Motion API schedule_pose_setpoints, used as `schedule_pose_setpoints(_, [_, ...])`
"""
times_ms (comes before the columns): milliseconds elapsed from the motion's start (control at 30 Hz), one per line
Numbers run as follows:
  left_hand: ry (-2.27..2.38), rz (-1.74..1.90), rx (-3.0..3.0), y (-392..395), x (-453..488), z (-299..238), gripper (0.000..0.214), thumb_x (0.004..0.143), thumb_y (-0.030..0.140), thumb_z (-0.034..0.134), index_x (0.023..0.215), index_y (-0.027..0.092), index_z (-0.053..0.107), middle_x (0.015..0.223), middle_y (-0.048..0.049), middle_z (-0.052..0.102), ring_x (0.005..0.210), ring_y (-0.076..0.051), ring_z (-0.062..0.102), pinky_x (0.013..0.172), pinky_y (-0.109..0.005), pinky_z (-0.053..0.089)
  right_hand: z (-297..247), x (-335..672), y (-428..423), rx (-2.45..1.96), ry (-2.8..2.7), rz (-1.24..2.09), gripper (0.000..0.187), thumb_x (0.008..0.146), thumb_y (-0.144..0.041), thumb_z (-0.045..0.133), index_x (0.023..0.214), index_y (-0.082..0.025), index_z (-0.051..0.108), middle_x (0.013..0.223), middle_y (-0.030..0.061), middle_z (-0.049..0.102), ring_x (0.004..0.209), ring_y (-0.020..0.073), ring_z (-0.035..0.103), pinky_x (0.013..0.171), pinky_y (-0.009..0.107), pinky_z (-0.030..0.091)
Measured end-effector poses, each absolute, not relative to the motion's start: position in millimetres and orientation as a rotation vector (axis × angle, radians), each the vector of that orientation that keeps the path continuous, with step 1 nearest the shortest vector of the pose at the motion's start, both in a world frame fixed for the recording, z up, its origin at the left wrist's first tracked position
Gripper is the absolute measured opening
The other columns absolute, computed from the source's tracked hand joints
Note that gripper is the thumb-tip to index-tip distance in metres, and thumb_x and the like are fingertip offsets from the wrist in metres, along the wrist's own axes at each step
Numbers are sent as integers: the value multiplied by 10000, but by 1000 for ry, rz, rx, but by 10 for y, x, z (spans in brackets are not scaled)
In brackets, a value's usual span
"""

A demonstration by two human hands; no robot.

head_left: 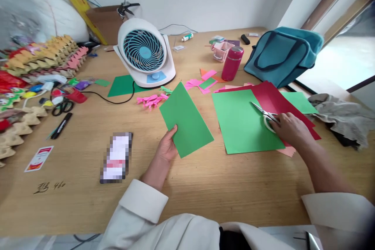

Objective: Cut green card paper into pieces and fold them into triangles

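Note:
My left hand (168, 145) pinches the near corner of a green paper rectangle (185, 120) and holds it tilted above the wooden table (205, 187). My right hand (290, 128) rests closed around the white handles of a pair of scissors (264, 113), whose blades point left over a larger green sheet (244, 122). That sheet lies on a red sheet (275, 99), with another green sheet (299, 102) behind.
A white and blue fan (144, 52) stands at the back centre with its cord trailing left. Pink paper cut-outs (152, 100), a red flask (232, 63), a teal bag (283, 55), a phone (117, 157), black scissors (62, 106) and egg cartons (43, 56) surround the work area.

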State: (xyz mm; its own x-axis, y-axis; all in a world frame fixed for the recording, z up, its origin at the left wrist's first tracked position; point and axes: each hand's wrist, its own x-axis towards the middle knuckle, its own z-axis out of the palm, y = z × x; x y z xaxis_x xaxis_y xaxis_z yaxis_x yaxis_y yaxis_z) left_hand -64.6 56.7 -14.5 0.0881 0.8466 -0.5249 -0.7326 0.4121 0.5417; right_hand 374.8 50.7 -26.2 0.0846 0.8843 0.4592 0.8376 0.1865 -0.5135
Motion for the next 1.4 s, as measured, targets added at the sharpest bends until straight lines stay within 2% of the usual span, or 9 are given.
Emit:
schedule_pose_setpoints(100, [873, 1196, 153, 554, -673, -209, 268, 782, 203, 745, 1042, 155, 700, 1017, -88, 779, 1054, -262, 715, 1035, -399, 525, -183, 3584, 356, -1745, -1640, 140, 297, 805, -496, 696, 734, -216, 627, 570, 19, 523, 477, 124, 371, 503, 323, 189])
schedule_pose_setpoints(233, [838, 1196, 146, 562, -699, -245, 336, 796, 215, 738, 1123, 160, 688, 1033, -89, 777, 1060, -260, 713, 1041, -393, 522, 13, 3016, -118, -1688, -1585, 607, 375, 907, -567, 544, 1040, -231, 644, 793, 65, 679, 656, 192, 606, 528, 296, 403])
schedule_pose_setpoints(300, [843, 1203, 136, 564, -703, -242, 338, 805, 214, 730, 1135, 157, 684, 1023, -86, 779, 1045, -253, 719, 1037, -387, 524, 119, 2631, -368, -1528, -1520, 1027, 434, 924, -564, 520, 1178, -222, 610, 819, 48, 644, 723, 198, 601, 585, 305, 452])
schedule_pose_setpoints(400, [842, 1211, 127, 548, -704, -221, 319, 821, 208, 716, 1134, 157, 681, 1007, -71, 782, 1024, -234, 726, 1034, -368, 525, 213, 2121, -647, -1256, -1459, 1403, 511, 922, -634, 463, 1157, -199, 591, 770, 32, 594, 700, 181, 551, 636, 317, 466])
schedule_pose_setpoints(567, [841, 1210, 134, 523, -708, -187, 307, 816, 224, 728, 1111, 150, 687, 958, -61, 786, 950, -212, 744, 1018, -340, 533, 185, 1731, -856, -918, -1366, 1747, 493, 956, -619, 403, 980, -168, 600, 635, 4, 545, 513, 124, 495, 521, 265, 410])
schedule_pose_setpoints(800, [865, 1233, 60, 553, -695, -171, 190, 855, 171, 671, 1039, 134, 700, 885, -45, 790, 809, -183, 754, 1009, -362, 539, 294, 1580, -932, -898, -1252, 1917, 467, 975, -581, 373, 961, -181, 614, 685, 30, 567, 574, 148, 555, 559, 281, 436])
schedule_pose_setpoints(1000, [877, 1261, 82, 528, -677, -136, 220, 843, 174, 683, 1060, 144, 703, 945, -54, 786, 1025, -235, 723, 1070, -396, 493, 384, 1516, -941, -923, -1210, 1942, 457, 951, -609, 392, 923, -219, 630, 666, 30, 562, 580, 169, 544, 587, 314, 436])
schedule_pose_setpoints(1200, [870, 1277, 84, 531, -687, -140, 214, 826, 160, 700, 1038, 135, 708, 911, -49, 791, 1007, -235, 729, 1074, -401, 492, 460, 1497, -937, -1008, -1164, 1929, 450, 944, -611, 408, 875, -213, 606, 677, 20, 547, 571, 163, 539, 584, 310, 438])
schedule_pose_setpoints(1400, [848, 1237, 145, 511, -701, -185, 360, 807, 203, 732, 1158, 139, 684, 1033, -92, 777, 1076, -251, 706, 1085, -393, 478, 415, 1500, -953, -962, -1158, 1925, 452, 958, -600, 398, 912, -205, 612, 680, 17, 549, 580, 148, 522, 587, 289, 428])
